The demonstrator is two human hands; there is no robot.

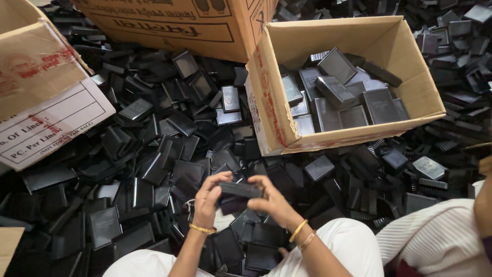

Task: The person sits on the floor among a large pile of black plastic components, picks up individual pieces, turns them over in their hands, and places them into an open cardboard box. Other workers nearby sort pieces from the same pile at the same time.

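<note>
Left hand: the left hand point(207, 197) curls its fingers around the left end of a small flat black plastic case point(239, 190), gripping it; a gold bangle sits on the wrist.
Right hand: the right hand point(271, 201) pinches the same case from the right side, fingers closed on its edge; two gold bangles on the wrist.
Case position: held level between both hands, above the lap, over the heap.
Heap: a wide pile of loose black plastic cases and lids point(154, 154) covers the floor around the knees.
Open box: an open brown cardboard carton point(271, 97) just beyond the hands holds stacked dark cases.
Other cartons: a large brown carton point(169, 23) behind, a printed carton point(41, 102) at left.
Clothing: white trousers point(353, 241).
</note>
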